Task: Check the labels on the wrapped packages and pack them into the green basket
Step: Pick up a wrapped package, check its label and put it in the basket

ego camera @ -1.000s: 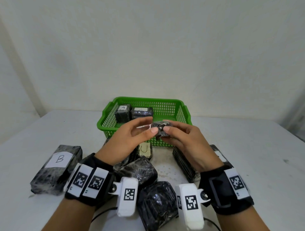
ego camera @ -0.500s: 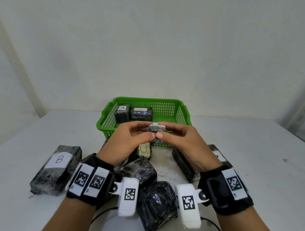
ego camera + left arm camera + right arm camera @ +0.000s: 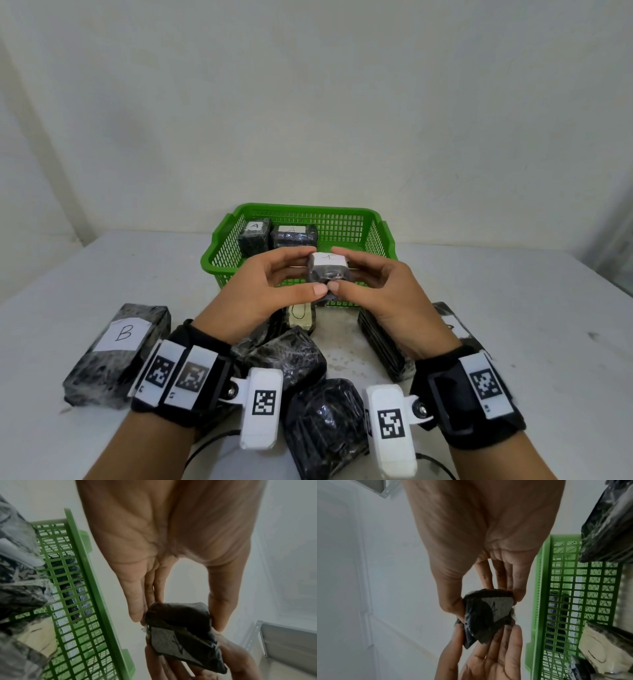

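The fingers [image 3: 291, 255] of the left hand [image 3: 270, 291] and those of the right hand [image 3: 380, 291] pinch one small wrapped package [image 3: 328, 272] between them, thumbs on its near side and fingertips on the far side, with its white label [image 3: 329, 262] turned up toward the head camera. The right wrist view shows the mark on that label reads as an "A". The package is held in the air just in front of the green basket [image 3: 383, 236], above the near rim.

The step in hand looks like the label check for this package, and it seems almost done. Two packages already lie at the back left of the basket, one marked "A" [image 3: 254, 234] and the other [image 3: 294, 234] beside it. Next, the held package needs carrying forward over the rim and setting down in the free space beside those two, label up. Several more wrapped packages wait on the table [image 3: 513, 308], among them one marked "B" [image 3: 118, 353] at the left, so most of the packing is still ahead.
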